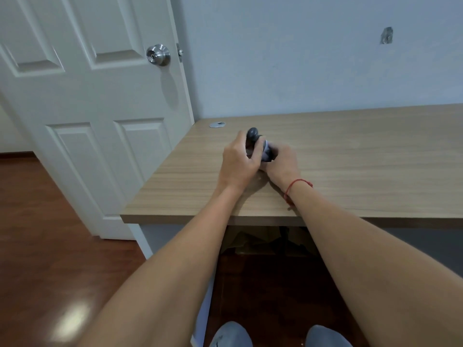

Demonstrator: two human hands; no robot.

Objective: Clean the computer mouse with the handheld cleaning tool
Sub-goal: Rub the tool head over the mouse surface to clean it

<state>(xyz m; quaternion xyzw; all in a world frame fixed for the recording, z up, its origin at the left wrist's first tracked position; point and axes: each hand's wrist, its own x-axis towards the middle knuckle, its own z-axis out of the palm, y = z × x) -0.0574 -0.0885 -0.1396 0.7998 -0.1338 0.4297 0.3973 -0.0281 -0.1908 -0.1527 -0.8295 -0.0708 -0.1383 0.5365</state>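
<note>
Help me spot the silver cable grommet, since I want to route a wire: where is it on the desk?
In the head view, the cable grommet sits flush in the desk at its far left corner, near the door, beyond and left of the left hand.

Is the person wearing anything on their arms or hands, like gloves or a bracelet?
No gloves and no sleeves show: both forearms are bare right down to the hands. The left hand has nothing on its wrist and no rings that I can make out. The right hand has a thin red string bracelet tied around its wrist, with a loose end hanging down. No watch shows.
</note>
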